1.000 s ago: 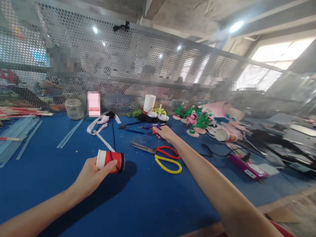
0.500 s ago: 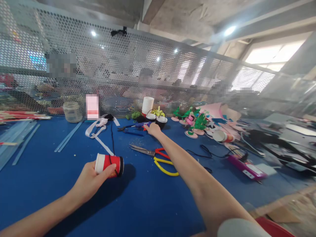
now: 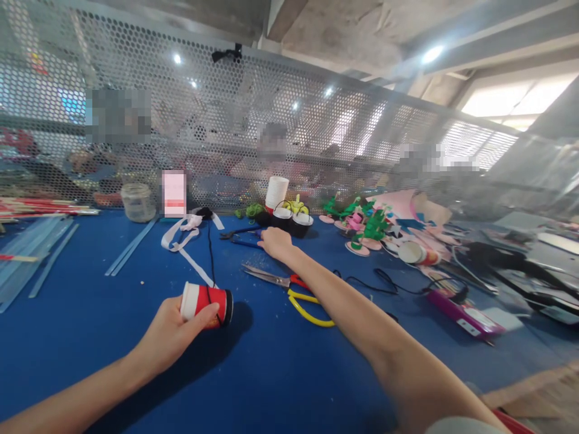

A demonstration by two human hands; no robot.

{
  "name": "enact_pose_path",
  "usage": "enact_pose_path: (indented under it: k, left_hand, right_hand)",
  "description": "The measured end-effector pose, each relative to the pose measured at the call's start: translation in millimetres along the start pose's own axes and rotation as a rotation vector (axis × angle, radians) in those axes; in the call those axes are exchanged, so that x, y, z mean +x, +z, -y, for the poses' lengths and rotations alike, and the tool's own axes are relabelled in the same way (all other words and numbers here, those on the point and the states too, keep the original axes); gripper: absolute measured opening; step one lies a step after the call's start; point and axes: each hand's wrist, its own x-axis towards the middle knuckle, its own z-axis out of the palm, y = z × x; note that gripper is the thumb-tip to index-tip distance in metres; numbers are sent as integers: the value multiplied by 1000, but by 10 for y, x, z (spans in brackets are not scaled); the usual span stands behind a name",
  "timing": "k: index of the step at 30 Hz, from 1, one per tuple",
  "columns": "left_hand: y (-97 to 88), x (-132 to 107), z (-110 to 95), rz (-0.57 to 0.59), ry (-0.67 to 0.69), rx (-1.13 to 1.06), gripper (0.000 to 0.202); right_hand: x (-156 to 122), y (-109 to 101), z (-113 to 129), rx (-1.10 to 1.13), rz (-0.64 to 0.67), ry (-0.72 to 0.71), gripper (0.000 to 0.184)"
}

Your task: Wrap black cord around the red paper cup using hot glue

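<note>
My left hand (image 3: 169, 334) is closed around a red paper cup (image 3: 205, 301) with a white rim. The cup lies on its side just above the blue table, and a black string (image 3: 209, 253) runs from it toward the back. My right hand (image 3: 275, 242) reaches far across the table, knuckles up, its fingers curled down over a blue glue gun. Only the gun's blue tip (image 3: 257, 232) shows at the fingers. Blue-handled pliers (image 3: 239, 236) lie just left of that hand. Scissors with red and yellow handles (image 3: 298, 289) lie partly under my right forearm.
A stack of white cups (image 3: 277, 191) and two black cups with handles (image 3: 292, 218) stand behind my right hand. Green and pink craft pieces (image 3: 366, 226) lie to the right, a white ribbon (image 3: 181, 232) and plastic jar (image 3: 138, 202) to the left. A perforated metal screen (image 3: 316, 132) closes the back; people sit behind it.
My right hand slid left along the back of the table, from beside the black cups toward the pliers, covering the glue gun. My left hand still holds the red cup in place.
</note>
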Motion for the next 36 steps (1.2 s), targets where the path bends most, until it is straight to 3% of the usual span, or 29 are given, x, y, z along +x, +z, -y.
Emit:
enact_pose_path:
  k: [7,12,14,16,20,22,27,31,36]
  left_hand:
    - [5,-7,2,13,10,-8,29]
    - [-6,6,1,-10,23,5,27]
    - [-9,8,10,1,32,2,28]
    - [-10,1,20,17,46,6,28]
    - [-20,-37,28,11,162,147,25]
    - [-29,-58,19,0,256,246,21]
    - [-33,-81,-14,40,351,346,20]
    - [-18,-72,-46,53,297,254,21]
    - [0,-39,-121,43,36,-75,21]
  right_hand:
    - [20,102,268,51,20,-134,28]
    - [-32,23,386,162,-16,-190,27]
    - [-167,-67,481,236,-17,-249,25]
    - [-373,-172,584,328,12,-349,37]
    - [-856,-320,712,579,195,-543,54]
    - [-1040,-336,730,750,212,-559,41]
    - [-1246,-293,731,930,32,-463,10]
    - [-1279,-316,699,958,-44,-448,9]
    - [-1251,-389,584,1216,-54,-463,9]
